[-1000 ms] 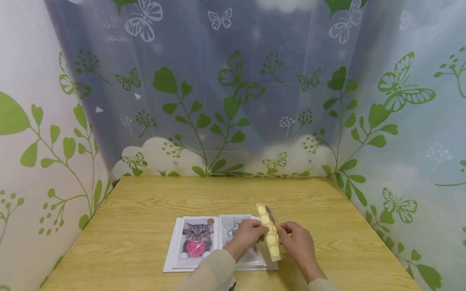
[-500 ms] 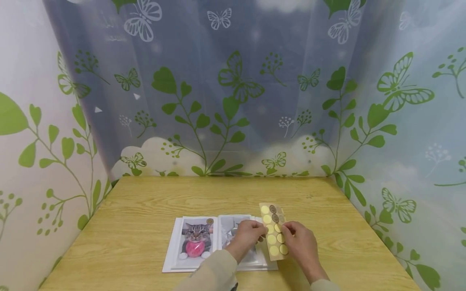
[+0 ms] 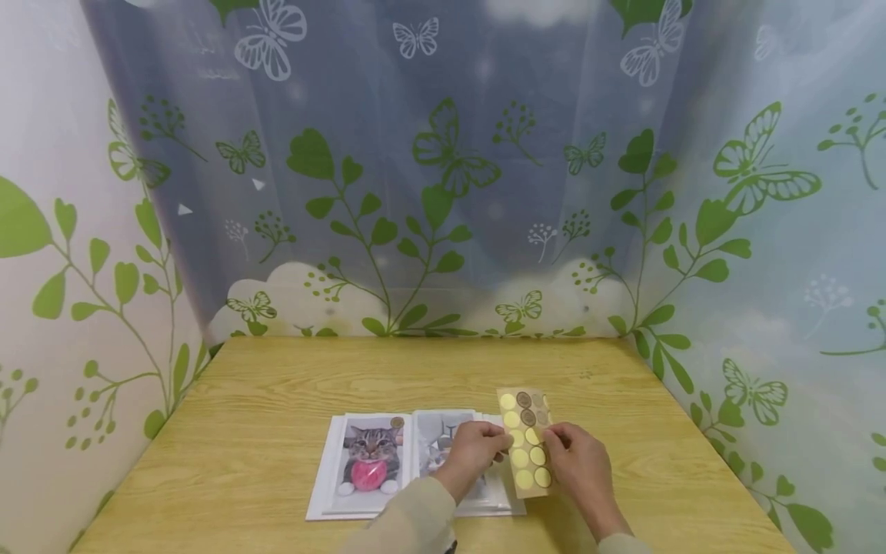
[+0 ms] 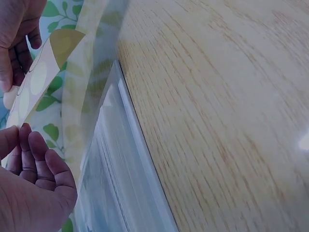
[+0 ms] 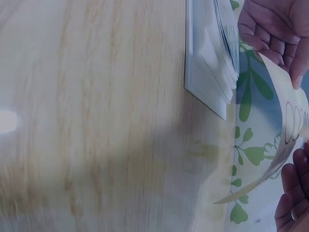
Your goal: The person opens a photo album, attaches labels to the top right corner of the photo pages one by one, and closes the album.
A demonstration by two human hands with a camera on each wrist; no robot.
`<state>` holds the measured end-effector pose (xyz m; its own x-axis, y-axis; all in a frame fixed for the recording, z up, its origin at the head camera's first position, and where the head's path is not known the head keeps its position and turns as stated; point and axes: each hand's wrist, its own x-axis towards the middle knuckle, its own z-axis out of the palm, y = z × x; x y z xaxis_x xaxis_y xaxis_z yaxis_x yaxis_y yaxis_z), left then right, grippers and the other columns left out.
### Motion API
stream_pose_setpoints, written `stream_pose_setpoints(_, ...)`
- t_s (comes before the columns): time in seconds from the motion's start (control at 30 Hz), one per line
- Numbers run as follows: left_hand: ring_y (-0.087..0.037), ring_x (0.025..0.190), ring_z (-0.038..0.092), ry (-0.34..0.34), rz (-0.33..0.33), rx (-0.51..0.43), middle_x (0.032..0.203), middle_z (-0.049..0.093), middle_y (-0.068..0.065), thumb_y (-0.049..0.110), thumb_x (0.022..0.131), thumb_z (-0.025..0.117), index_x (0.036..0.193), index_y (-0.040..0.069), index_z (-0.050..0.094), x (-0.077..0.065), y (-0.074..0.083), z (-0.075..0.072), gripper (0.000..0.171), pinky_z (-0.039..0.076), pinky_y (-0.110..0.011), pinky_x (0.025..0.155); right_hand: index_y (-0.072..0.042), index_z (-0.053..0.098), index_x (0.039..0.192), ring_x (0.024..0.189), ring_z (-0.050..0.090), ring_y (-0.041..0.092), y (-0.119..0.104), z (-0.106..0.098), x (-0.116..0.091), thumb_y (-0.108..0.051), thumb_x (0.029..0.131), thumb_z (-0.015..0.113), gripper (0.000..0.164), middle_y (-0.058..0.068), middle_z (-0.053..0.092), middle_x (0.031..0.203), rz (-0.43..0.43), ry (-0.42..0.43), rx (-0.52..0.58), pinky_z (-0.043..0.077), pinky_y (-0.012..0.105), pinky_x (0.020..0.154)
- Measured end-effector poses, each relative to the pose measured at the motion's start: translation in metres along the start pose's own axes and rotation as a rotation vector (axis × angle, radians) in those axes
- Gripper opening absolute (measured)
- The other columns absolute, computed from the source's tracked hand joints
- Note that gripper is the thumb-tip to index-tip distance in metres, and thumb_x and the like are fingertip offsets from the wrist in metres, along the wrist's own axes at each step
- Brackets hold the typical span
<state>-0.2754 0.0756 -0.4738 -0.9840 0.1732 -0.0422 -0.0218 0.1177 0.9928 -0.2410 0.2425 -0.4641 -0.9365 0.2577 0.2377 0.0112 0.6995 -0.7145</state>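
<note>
My left hand (image 3: 477, 454) pinches the left edge of a tan sheet of round gold stickers (image 3: 524, 446). At the sheet's right edge, my right hand (image 3: 583, 469) grips it between thumb and fingers. The sheet is held up over the table and faces the head view; two stickers near its top look dark brown, with bare tan circles beside them. In the left wrist view, a pale rounded shape (image 4: 10, 96) shows at the right thumb by the sheet's edge. The right wrist view shows the sheet (image 5: 285, 125) curved between both hands.
An opened photo album (image 3: 332, 462) lies on the wooden table (image 3: 277, 385), partly under the left hand and sleeve. Its left page holds a cat picture (image 3: 374, 454) with a round brown sticker (image 3: 398, 422) in the corner. Printed curtains (image 3: 443, 231) surround the table.
The sheet has flattened and turned to face the head view, showing more of its right column. My right hand has shifted slightly right with its edge; the left hand has barely moved.
</note>
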Motion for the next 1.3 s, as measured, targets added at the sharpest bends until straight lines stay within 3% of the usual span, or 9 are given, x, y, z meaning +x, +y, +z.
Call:
stream_pose_setpoints(0.33, -0.012, 0.064, 0.06, -0.012, -0.049, 0.036, 0.074, 0.07, -0.001, 0.008, 0.087, 0.072, 0.09, 0.001, 0.072, 0.003, -0.008, 0.006, 0.008, 0.047, -0.023, 0.059, -0.003, 0.072, 0.101, 0.08, 0.061, 0.021, 0.003, -0.01, 0.001, -0.02, 0.098, 0.061, 0.02, 0.005, 0.069, 0.088, 0.018, 0.023, 0.002, 0.05, 0.035, 0.07)
stream_pose_setpoints(0.6, -0.013, 0.063, 0.062, -0.024, -0.037, 0.139, 0.07, 0.066, 0.0, 0.008, 0.085, 0.074, 0.084, 0.004, 0.072, 0.002, -0.01, 0.013, 0.004, 0.048, -0.023, 0.056, 0.002, 0.069, 0.103, 0.075, 0.061, 0.018, 0.008, -0.013, 0.0, -0.016, 0.099, 0.06, 0.021, 0.011, 0.07, 0.091, -0.014, 0.021, 0.015, 0.051, 0.029, 0.065)
stream_pose_setpoints(0.8, -0.008, 0.057, 0.057, -0.054, 0.088, 0.223, 0.068, 0.066, 0.001, 0.006, 0.085, 0.072, 0.086, 0.003, 0.076, -0.002, -0.006, 0.013, 0.006, 0.049, -0.022, 0.053, 0.001, 0.07, 0.101, 0.075, 0.06, 0.018, 0.005, -0.012, 0.0, -0.016, 0.098, 0.062, 0.019, 0.008, 0.069, 0.087, -0.01, 0.028, 0.018, 0.049, 0.029, 0.064)
stream_pose_setpoints(0.9, -0.008, 0.061, 0.056, -0.046, 0.15, 0.336, 0.072, 0.068, 0.001, 0.011, 0.085, 0.073, 0.088, 0.006, 0.078, -0.003, -0.004, 0.011, 0.008, 0.049, -0.025, 0.056, -0.001, 0.071, 0.1, 0.075, 0.06, 0.018, 0.003, -0.01, 0.0, -0.017, 0.098, 0.062, 0.019, 0.005, 0.068, 0.086, 0.0, 0.028, 0.01, 0.048, 0.029, 0.064)
stream_pose_setpoints(1.03, -0.012, 0.069, 0.059, -0.028, 0.191, 0.472, 0.081, 0.071, -0.001, 0.015, 0.085, 0.075, 0.093, 0.005, 0.077, -0.001, -0.004, 0.008, 0.013, 0.05, -0.029, 0.062, -0.001, 0.071, 0.1, 0.074, 0.059, 0.017, 0.003, -0.007, 0.0, -0.018, 0.098, 0.062, 0.019, 0.005, 0.068, 0.085, 0.005, 0.018, 0.009, 0.048, 0.029, 0.064)
stream_pose_setpoints(1.3, -0.017, 0.073, 0.064, -0.059, 0.266, 0.58, 0.085, 0.071, -0.006, 0.016, 0.085, 0.074, 0.105, 0.002, 0.074, -0.002, -0.007, 0.002, 0.025, 0.052, -0.03, 0.064, -0.002, 0.071, 0.103, 0.072, 0.057, 0.016, 0.007, -0.001, 0.001, -0.019, 0.098, 0.061, 0.02, 0.004, 0.066, 0.083, 0.028, -0.022, 0.008, 0.047, 0.03, 0.064)
